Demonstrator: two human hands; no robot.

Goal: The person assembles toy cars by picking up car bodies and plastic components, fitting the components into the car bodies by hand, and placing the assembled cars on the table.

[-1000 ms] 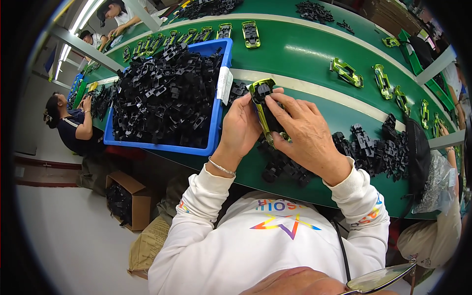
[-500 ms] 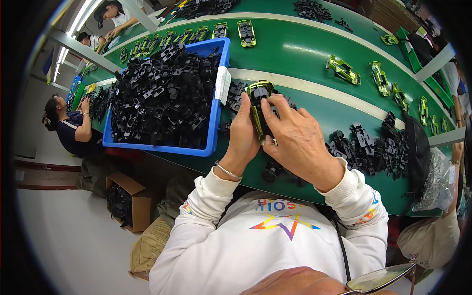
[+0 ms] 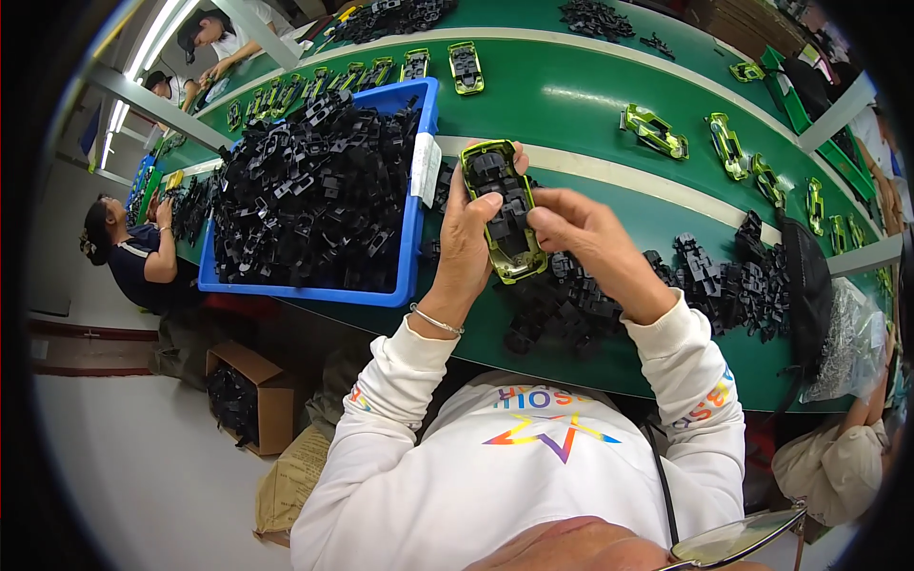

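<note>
A lime-green toy car body (image 3: pixel 519 265) lies underside up in my left hand (image 3: pixel 464 238), with a black plastic interior part (image 3: pixel 503 186) seated inside it. My left thumb presses on the black part while the fingers wrap behind the shell. At the car's right edge, my right hand (image 3: pixel 605 249) has thumb and bent forefinger closed together against the side. Under and beside my hands, loose black plastic parts (image 3: pixel 571 303) are scattered over the green bench.
A blue bin (image 3: pixel 407 271) heaped with black parts (image 3: pixel 314 190) stands at my left. Beyond a pale rail, the green conveyor (image 3: pixel 562 105) carries several green car bodies (image 3: pixel 655 130). More black parts (image 3: pixel 728 285) and a black bag (image 3: pixel 804 295) lie to the right. Co-workers (image 3: pixel 138 243) sit at the left.
The toy car has shifted slightly left and its underside has turned more into view. My right hand has drawn back from the black part to the car's right edge.
</note>
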